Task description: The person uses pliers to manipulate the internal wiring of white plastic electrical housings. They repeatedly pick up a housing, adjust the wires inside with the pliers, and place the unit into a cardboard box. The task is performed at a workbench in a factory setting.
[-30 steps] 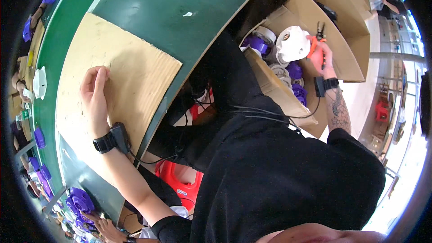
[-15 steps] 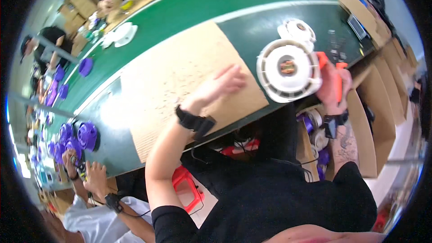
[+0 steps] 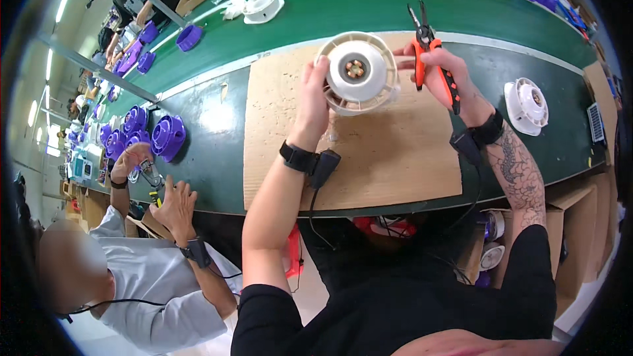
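My left hand grips the left rim of a round white fan housing and holds it up over the cardboard sheet. Copper windings show in the housing's centre. In my right hand is a pair of pliers with orange and black handles, their jaws pointing up and away from me. Fingertips of that hand reach the housing's right rim; whether they touch it I cannot tell. A second white fan housing sits on the green table to the right.
Several purple housings stand at the left, near a co-worker's hands with a tool. Another white housing lies across the green surface. At the right are cardboard boxes and a small panel. More people work at the far left.
The fan housing has moved from the right side to over the cardboard. My left hand, empty before, now holds its rim. The pliers in my right hand now point upward.
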A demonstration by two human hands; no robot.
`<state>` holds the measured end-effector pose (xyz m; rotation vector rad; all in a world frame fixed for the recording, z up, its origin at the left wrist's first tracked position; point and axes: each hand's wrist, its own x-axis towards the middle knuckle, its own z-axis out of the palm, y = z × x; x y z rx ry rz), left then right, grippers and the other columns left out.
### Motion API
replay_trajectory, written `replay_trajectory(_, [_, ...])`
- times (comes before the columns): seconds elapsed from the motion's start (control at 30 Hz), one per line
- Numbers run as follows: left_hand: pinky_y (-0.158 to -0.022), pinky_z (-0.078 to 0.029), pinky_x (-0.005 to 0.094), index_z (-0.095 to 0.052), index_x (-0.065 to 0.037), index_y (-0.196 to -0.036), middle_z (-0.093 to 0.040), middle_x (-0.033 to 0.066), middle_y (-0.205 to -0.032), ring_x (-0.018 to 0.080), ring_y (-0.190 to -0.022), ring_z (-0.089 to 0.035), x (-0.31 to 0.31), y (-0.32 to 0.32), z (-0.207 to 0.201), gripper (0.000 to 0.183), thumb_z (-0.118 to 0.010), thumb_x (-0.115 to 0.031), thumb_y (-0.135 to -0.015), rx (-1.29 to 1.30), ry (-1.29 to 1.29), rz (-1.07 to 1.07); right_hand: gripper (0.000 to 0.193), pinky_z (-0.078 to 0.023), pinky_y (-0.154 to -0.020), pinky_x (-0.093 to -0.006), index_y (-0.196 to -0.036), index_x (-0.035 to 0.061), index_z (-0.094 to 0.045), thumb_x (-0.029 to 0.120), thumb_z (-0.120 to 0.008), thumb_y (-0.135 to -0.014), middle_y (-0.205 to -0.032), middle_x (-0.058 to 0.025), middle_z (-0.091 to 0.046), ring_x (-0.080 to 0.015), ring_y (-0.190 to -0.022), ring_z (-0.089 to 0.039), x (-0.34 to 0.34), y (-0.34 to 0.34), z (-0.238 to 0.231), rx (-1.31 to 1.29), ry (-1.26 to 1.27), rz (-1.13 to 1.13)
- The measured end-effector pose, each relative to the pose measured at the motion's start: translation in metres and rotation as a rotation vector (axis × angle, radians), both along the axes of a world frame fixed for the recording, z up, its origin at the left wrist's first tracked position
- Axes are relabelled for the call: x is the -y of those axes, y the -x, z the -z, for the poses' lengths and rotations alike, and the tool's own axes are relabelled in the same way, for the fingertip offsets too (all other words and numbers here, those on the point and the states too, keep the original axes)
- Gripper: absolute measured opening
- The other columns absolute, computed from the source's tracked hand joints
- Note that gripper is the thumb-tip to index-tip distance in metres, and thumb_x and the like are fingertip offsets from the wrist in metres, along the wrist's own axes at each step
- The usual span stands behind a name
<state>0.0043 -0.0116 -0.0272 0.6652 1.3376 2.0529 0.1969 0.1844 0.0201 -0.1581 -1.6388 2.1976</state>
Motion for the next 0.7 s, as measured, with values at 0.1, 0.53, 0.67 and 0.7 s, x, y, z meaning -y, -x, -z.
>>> replay_trajectory(0.1, [-0.082, -0.053, 0.0307, -0.056, -0.006, -0.119, -0.064, 0.0051, -0.108, 0.0134, -0.101, -0.062, 0.017, 0.001, -0.016, 0.039, -0.057, -0.042, -0.105, -0.038, 0.126, -0.099, 0.039, -0.045, -0.088, -0.0346, -0.111, 0.0043, -0.064, 0.037, -0.066, -0.088, -0.109, -0.0076, -0.064, -0.0206, -0.103, -0.062, -0.012, 0.019, -0.005, 0.124, 0.033, -0.194])
replay_trajectory(0.53, [-0.076, -0.054, 0.0274, -0.053, -0.004, -0.126, -0.068, 0.01, -0.107, 0.0137, -0.092, -0.064, 0.01, 0.003, 0.003, 0.042, -0.058, -0.04, -0.105, -0.141, 0.332, -0.101, 0.051, -0.051, -0.097, -0.0344, -0.121, -0.001, -0.065, 0.04, -0.063, -0.091, -0.109, -0.012, -0.069, -0.0201, -0.102, -0.067, -0.032, 0.012, 0.021, 0.392, 0.026, -0.224])
replay_trajectory(0.67, [-0.077, -0.054, 0.0279, -0.052, -0.001, -0.127, -0.068, 0.0117, -0.104, 0.014, -0.091, -0.065, 0.013, 0.007, 0.007, 0.042, -0.059, -0.036, -0.103, -0.171, 0.293, -0.111, 0.048, -0.049, -0.098, -0.035, -0.12, 0.0019, -0.063, 0.034, -0.068, -0.085, -0.113, -0.0112, -0.068, -0.0214, -0.109, -0.065, -0.026, 0.009, 0.009, 0.413, -0.403, -0.234])
replay_trajectory(0.7, [-0.077, -0.054, 0.028, -0.052, 0.0, -0.126, -0.068, 0.0121, -0.103, 0.014, -0.092, -0.065, 0.013, 0.007, 0.008, 0.042, -0.06, -0.034, -0.103, -0.177, 0.262, -0.11, 0.049, -0.049, -0.098, -0.0354, -0.12, 0.0026, -0.063, 0.033, -0.07, -0.083, -0.114, -0.0113, -0.068, -0.0224, -0.11, -0.064, -0.019, 0.006, 0.002, 0.451, -0.577, -0.206])
